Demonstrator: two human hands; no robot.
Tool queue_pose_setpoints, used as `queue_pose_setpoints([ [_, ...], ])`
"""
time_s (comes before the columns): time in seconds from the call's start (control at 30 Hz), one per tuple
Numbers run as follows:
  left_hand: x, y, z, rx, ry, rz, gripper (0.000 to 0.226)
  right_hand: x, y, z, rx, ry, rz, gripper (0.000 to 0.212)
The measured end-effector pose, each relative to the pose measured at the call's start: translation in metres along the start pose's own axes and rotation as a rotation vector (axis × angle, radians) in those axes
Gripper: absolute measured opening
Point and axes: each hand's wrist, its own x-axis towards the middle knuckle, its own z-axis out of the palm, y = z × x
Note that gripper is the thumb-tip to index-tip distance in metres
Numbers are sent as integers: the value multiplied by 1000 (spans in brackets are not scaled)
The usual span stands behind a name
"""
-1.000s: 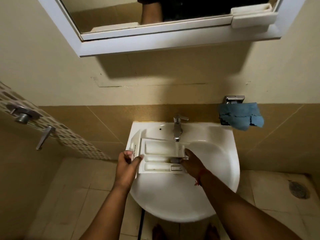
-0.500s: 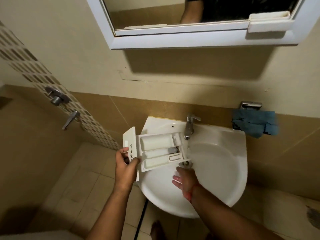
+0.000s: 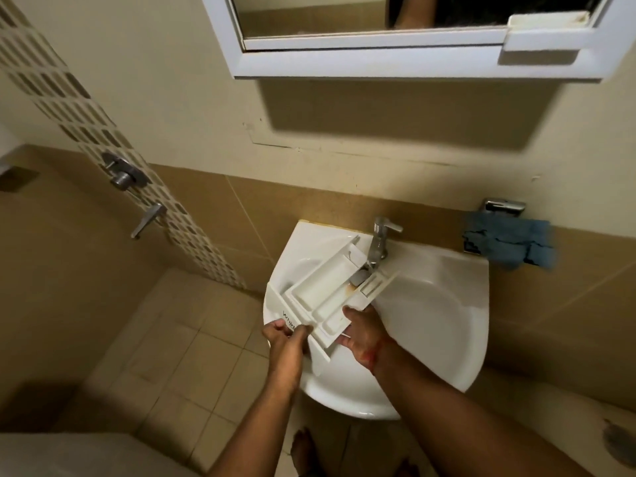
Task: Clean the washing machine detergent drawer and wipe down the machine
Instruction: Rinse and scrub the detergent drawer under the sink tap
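Drawer: I hold the white detergent drawer (image 3: pixel 325 292) over the sink (image 3: pixel 430 325), tilted, its back end up under the tap (image 3: pixel 378 241) and its front panel down toward me, so that, as I judge it, any water runs through the compartments and off into the basin rather than onto the floor.
Left hand: my left hand (image 3: pixel 287 339) grips the front panel, thumb on top beside the printed lettering and fingers curled round its edge; this is the end that steers the tilt.
Right hand: my right hand (image 3: pixel 361 330) is under the drawer's right side, fingers tucked beneath the rim and mostly hidden, holding it from below so the weight does not hang on the front panel alone.
Stain: there is a brownish patch (image 3: pixel 351 288) in the compartment nearest the tap, which is likely why that end is placed there.
Water: I cannot tell whether the tap is running.
Cloth: a blue cloth (image 3: pixel 509 244) hangs on a metal holder on the wall to the right of the sink, well apart from my hands, ready, I suppose, for wiping.
Progress: the drawer is out and at the rinsing stage; wiping the machine is not yet begun, and the machine is not in view.
Risk: a wet plastic drawer is slippery, so a two-handed hold makes sense.
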Motion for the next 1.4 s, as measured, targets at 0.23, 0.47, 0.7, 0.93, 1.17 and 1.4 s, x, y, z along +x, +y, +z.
queue_pose_setpoints([
  [0.23, 31, 9, -7, 348, 117, 129, 18, 16, -10, -50, -484, 212, -162, 44],
  [0.47, 68, 25, 32, 785, -307, 199, 38, 14, -44, -60, -660, 208, -134, 47],
  [0.7, 104, 12, 59, 959, -583, 125, 47, 15, -44, -54, -849, 439, -213, 55],
  [0.93, 121, -2, 56, 908, -635, 175, 51, -4, -9, 4, -1199, 389, -447, 58],
  [1.17, 128, -5, 51, 891, -638, 233, 54, 18, -27, 21, -1286, 257, -147, 97],
  [1.4, 119, -10, 47, 886, -576, 313, 46, 19, -35, 28, -1316, 303, -75, 74],
])
